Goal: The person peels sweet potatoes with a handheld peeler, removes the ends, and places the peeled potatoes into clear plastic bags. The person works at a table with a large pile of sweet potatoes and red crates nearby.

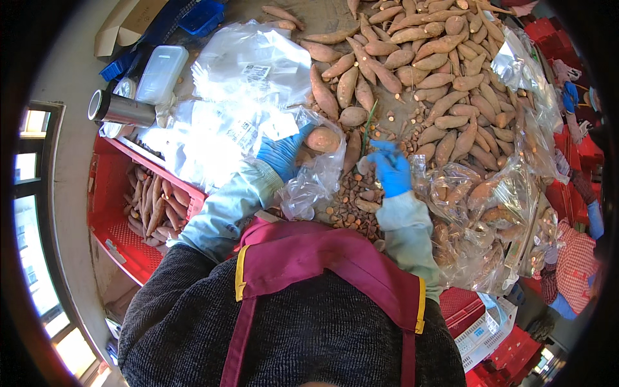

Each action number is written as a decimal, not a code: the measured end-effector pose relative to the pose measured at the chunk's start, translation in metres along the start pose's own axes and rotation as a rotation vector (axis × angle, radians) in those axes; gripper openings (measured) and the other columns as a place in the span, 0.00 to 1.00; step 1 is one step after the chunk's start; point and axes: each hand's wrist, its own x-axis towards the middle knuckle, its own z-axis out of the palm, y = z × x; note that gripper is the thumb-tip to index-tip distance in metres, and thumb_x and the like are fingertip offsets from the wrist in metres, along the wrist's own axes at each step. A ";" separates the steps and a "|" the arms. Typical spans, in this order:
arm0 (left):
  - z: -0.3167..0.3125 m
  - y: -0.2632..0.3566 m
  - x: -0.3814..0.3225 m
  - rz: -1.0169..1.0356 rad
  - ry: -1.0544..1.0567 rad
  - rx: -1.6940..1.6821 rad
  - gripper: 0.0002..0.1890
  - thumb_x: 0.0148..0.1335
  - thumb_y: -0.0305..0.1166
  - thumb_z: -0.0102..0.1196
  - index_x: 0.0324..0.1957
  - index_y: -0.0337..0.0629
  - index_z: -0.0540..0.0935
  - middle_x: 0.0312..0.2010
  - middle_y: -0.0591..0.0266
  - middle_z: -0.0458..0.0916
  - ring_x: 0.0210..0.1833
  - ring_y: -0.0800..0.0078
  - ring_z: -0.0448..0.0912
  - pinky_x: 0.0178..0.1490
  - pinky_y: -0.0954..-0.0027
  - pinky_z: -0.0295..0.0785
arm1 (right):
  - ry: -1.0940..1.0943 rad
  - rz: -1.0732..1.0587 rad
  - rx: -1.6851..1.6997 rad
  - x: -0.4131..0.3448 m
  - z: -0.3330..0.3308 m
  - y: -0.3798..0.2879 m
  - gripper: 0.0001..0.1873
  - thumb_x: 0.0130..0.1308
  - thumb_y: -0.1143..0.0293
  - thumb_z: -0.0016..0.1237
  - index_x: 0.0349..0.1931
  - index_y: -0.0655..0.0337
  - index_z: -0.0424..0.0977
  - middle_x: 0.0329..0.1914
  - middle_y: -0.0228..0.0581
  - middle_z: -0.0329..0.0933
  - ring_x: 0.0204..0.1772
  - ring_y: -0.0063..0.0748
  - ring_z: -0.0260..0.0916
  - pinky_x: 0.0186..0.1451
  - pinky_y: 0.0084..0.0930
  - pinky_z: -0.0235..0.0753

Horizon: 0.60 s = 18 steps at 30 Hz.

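My left hand (284,151), in a blue glove, is at a clear plastic bag (316,181) that holds sweet potatoes (323,140); its fingers are partly hidden behind the bag, and its grip cannot be made out. To the right, my right hand (390,167), also blue-gloved, is raised over cut sweet potato ends (360,193) with its fingers bent. A small pale round thing (363,165) lies by its fingertips; whether the hand touches it is unclear. Flat clear bags (251,63) with printed labels are spread beyond my left hand.
A large heap of sweet potatoes (435,53) covers the back right. Filled clear bags (483,208) lie at the right. A red crate (116,237) of sweet potatoes, a steel tumbler (123,109) and a plastic box (162,72) are at the left. Another person (575,266) is at the far right.
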 end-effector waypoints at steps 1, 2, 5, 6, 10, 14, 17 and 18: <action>0.002 0.000 0.002 -0.139 0.030 -0.363 0.24 0.50 0.30 0.54 0.52 0.45 0.67 0.34 0.53 0.77 0.31 0.62 0.76 0.35 0.66 0.72 | 0.034 -0.002 -0.088 0.005 0.009 0.007 0.17 0.60 0.71 0.43 0.50 0.61 0.65 0.29 0.37 0.72 0.25 0.23 0.66 0.31 0.19 0.68; 0.004 -0.001 0.006 -0.397 0.008 -0.685 0.21 0.52 0.28 0.51 0.50 0.44 0.68 0.34 0.54 0.77 0.31 0.65 0.76 0.35 0.67 0.72 | 0.000 -0.107 -0.453 0.008 0.014 0.011 0.21 0.57 0.66 0.47 0.52 0.60 0.63 0.34 0.41 0.71 0.29 0.29 0.69 0.34 0.23 0.70; 0.008 -0.005 0.012 -0.128 -0.010 -0.523 0.14 0.56 0.32 0.48 0.45 0.42 0.71 0.33 0.54 0.77 0.32 0.67 0.76 0.37 0.67 0.72 | -0.030 -0.052 -1.069 0.017 0.029 0.015 0.34 0.49 0.57 0.54 0.56 0.56 0.58 0.45 0.49 0.67 0.37 0.42 0.72 0.41 0.34 0.72; 0.008 -0.007 0.012 -0.111 -0.037 -0.528 0.15 0.57 0.37 0.47 0.44 0.41 0.71 0.33 0.52 0.77 0.31 0.66 0.75 0.36 0.67 0.71 | -0.002 -0.054 -1.165 0.019 0.033 0.014 0.37 0.47 0.55 0.55 0.58 0.55 0.57 0.47 0.51 0.66 0.39 0.46 0.72 0.43 0.38 0.72; -0.003 -0.009 0.002 -0.220 -0.204 -0.244 0.27 0.48 0.32 0.56 0.53 0.45 0.66 0.40 0.52 0.77 0.40 0.59 0.77 0.42 0.60 0.71 | -0.075 -0.084 -1.183 0.025 0.020 0.010 0.34 0.48 0.63 0.53 0.58 0.55 0.57 0.39 0.46 0.70 0.35 0.41 0.72 0.36 0.35 0.72; -0.023 0.003 0.000 0.243 -0.031 -0.261 0.20 0.47 0.31 0.57 0.45 0.44 0.73 0.38 0.54 0.76 0.38 0.57 0.74 0.44 0.63 0.69 | -0.008 0.158 -0.232 0.024 -0.019 0.018 0.21 0.48 0.71 0.54 0.45 0.62 0.69 0.21 0.30 0.68 0.26 0.20 0.65 0.30 0.23 0.69; -0.034 0.021 0.005 0.280 0.116 -0.079 0.09 0.49 0.23 0.52 0.35 0.42 0.79 0.33 0.57 0.76 0.38 0.62 0.73 0.46 0.66 0.67 | -0.016 -0.004 -0.349 0.009 -0.024 0.027 0.20 0.52 0.79 0.47 0.48 0.64 0.66 0.25 0.26 0.65 0.27 0.16 0.58 0.31 0.14 0.63; -0.035 0.029 0.006 0.291 0.144 -0.159 0.09 0.50 0.22 0.51 0.35 0.41 0.79 0.32 0.58 0.77 0.38 0.63 0.73 0.46 0.67 0.67 | -0.048 -0.062 -0.432 0.006 -0.019 0.027 0.21 0.51 0.71 0.51 0.48 0.62 0.66 0.30 0.33 0.70 0.29 0.23 0.65 0.34 0.21 0.68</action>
